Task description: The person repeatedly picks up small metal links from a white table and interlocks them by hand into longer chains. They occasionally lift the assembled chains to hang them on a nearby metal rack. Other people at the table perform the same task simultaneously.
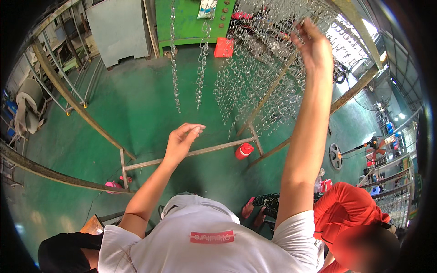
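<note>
My left hand (182, 142) is low in the middle, over the green floor, with thumb and forefinger pinched together. Whatever lies between those fingertips is too small to make out. High on the right, my right hand (316, 49) is raised among a dense curtain of hanging silver metal chains (261, 86). Its fingers are curled in at the chains, and what they grip cannot be made out. Two single chains, a left one (174, 68) and a right one (201, 75), hang apart from the curtain, beyond my left hand.
A metal frame's lower bar (195, 152) crosses before me, with a red jug (244, 151) beside it. A person in red (348, 207) sits close at right; another in black (68, 252) is at lower left. A green cabinet (186, 29) and a fan (376, 148) stand farther off.
</note>
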Demonstrator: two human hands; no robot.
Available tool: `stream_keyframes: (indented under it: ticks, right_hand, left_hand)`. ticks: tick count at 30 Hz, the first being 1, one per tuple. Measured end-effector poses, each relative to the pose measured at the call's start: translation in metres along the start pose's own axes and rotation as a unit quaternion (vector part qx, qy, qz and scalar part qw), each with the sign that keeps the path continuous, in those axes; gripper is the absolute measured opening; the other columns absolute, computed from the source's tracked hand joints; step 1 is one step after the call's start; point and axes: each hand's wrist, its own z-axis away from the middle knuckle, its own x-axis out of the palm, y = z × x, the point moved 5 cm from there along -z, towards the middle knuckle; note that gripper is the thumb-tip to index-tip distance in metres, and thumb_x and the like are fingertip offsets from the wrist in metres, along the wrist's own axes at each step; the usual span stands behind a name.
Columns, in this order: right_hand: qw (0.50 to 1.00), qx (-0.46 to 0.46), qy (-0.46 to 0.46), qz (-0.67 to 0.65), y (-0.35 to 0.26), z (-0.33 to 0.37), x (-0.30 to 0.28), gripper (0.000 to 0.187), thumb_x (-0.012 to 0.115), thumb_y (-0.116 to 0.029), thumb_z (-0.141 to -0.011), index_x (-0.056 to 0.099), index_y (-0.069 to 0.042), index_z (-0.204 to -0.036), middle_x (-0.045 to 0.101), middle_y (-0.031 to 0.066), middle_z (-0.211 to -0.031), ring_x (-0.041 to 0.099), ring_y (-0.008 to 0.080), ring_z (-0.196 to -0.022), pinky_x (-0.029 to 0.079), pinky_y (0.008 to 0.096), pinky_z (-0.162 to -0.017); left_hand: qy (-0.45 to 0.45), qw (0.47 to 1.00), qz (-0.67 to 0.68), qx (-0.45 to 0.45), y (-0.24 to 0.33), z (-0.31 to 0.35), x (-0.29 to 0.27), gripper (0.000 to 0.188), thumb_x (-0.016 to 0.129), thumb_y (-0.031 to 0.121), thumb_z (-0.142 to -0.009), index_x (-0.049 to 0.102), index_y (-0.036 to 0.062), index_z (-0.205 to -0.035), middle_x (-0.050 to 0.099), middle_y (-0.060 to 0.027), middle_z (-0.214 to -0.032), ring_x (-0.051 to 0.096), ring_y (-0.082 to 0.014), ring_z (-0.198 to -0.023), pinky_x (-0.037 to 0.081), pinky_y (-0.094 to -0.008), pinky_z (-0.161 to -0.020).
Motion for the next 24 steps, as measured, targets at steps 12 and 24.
stream_keyframes:
  ticks: [12,24]
  right_hand:
    - [0.999,0.026,-0.008,-0.023,0.005,-0.107,-0.017,0.015,0.058,-0.018,-0.093,0.06,-0.008,-0.082,0.056,0.0014,-0.067,0.052,0.0134,-0.057,0.045,0.0269,-0.046]
    - [0.995,0.02,-0.093,-0.02,-0.004,-0.119,0.009,0.01,0.063,-0.021,-0.09,0.064,-0.012,-0.086,0.062,-0.0009,-0.074,0.056,0.0101,-0.065,0.047,0.0278,-0.053]
  left_hand:
    - [0.042,0.996,0.046,-0.064,-0.056,0.016,-0.018,0.025,0.057,0.024,-0.096,0.069,0.0025,-0.103,0.064,-0.0002,-0.093,0.055,-0.0062,-0.081,0.044,-0.022,-0.071]
    - [0.044,0.993,0.05,-0.097,-0.071,0.015,-0.018,0.021,0.058,0.019,-0.095,0.07,0.0025,-0.102,0.06,0.0004,-0.088,0.051,-0.0064,-0.076,0.041,-0.0207,-0.066]
